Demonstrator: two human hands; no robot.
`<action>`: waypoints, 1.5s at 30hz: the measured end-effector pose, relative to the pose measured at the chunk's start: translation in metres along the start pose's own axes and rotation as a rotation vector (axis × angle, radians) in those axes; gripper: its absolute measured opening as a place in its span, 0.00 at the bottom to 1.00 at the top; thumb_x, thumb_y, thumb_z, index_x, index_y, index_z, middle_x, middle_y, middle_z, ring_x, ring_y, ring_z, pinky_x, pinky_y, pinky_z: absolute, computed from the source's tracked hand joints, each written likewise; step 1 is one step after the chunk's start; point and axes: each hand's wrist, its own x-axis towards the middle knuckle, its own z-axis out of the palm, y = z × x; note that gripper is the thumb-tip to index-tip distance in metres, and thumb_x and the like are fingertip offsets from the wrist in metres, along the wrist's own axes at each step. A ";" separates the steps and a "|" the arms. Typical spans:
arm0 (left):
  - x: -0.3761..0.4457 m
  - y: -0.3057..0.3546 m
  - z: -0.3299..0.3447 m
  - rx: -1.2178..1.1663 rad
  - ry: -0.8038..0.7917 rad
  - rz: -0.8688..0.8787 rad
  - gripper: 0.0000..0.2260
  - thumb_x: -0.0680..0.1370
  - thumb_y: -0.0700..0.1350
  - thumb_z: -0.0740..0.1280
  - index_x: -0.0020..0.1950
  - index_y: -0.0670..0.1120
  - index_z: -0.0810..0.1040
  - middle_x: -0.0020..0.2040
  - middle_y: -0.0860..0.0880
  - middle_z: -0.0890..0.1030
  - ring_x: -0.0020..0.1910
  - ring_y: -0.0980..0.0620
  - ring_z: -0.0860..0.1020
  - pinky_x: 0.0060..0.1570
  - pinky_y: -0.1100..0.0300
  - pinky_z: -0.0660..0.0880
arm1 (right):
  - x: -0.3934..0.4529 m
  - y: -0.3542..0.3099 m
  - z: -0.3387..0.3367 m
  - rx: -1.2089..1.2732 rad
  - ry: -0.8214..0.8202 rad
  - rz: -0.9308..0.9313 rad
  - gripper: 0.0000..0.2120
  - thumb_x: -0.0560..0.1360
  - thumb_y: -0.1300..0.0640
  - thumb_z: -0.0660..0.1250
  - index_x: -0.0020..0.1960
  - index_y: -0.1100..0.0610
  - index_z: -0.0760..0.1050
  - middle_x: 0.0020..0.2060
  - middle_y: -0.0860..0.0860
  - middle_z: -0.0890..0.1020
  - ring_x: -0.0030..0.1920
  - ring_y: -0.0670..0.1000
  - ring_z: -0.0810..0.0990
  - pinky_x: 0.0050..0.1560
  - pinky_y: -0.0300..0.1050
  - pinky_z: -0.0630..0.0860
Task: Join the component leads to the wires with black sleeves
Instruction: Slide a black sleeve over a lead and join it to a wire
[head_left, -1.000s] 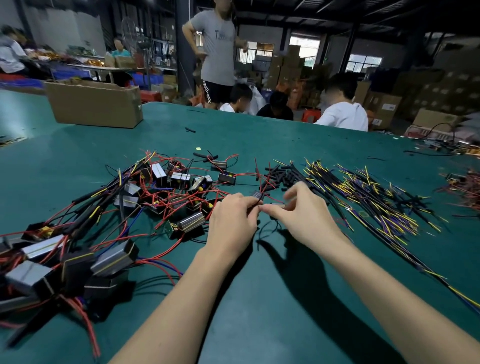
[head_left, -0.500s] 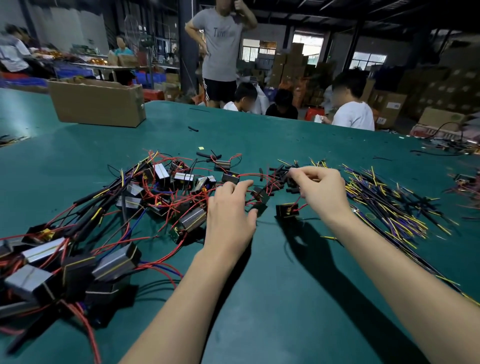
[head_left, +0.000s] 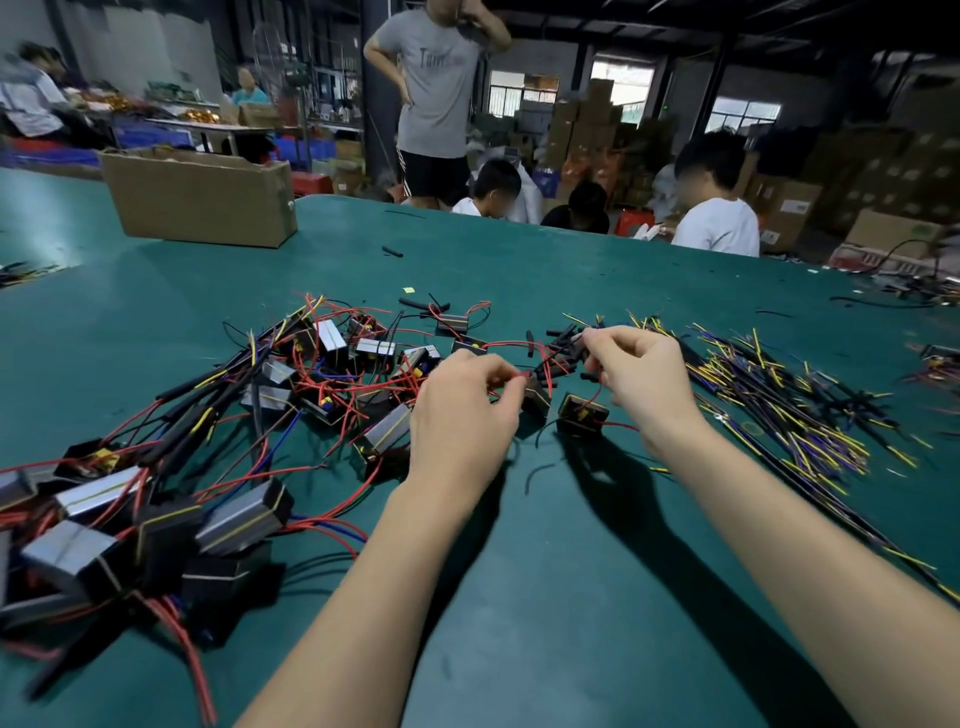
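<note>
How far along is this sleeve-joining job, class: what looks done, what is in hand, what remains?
Done: sleeved components piled at left. In hand: left hand pinches a red lead; right hand pinches something small at the black sleeves. Left: loose components and unused wires.

tabletop (head_left: 571, 597): matt green mat
box (head_left: 202, 205) at 10 o'clock: plain brown cardboard
components (head_left: 244, 517): dull grey wrap, black edges

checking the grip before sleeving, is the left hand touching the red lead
Touching. The head view shows the left hand pinching the red lead between thumb and fingertips, just left of the small black component.
</note>
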 end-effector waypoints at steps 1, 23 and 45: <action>0.001 0.002 -0.001 -0.112 0.026 -0.012 0.05 0.76 0.44 0.68 0.45 0.45 0.84 0.41 0.50 0.81 0.42 0.56 0.78 0.47 0.60 0.73 | 0.000 0.000 -0.001 -0.017 -0.013 -0.008 0.11 0.76 0.56 0.66 0.37 0.59 0.79 0.28 0.51 0.75 0.28 0.47 0.65 0.30 0.37 0.63; -0.003 0.018 -0.005 -0.444 -0.217 0.144 0.03 0.75 0.38 0.70 0.42 0.40 0.83 0.35 0.48 0.83 0.32 0.60 0.73 0.36 0.67 0.70 | 0.010 -0.029 0.003 0.162 -0.297 0.131 0.06 0.75 0.60 0.67 0.39 0.57 0.78 0.28 0.48 0.78 0.21 0.42 0.65 0.20 0.32 0.60; 0.002 0.014 -0.005 -0.834 -0.078 -0.182 0.07 0.82 0.40 0.58 0.44 0.46 0.70 0.43 0.49 0.84 0.36 0.57 0.82 0.36 0.67 0.76 | 0.008 -0.013 -0.015 0.014 -0.325 0.362 0.07 0.75 0.58 0.68 0.44 0.62 0.79 0.19 0.46 0.69 0.18 0.43 0.58 0.21 0.32 0.51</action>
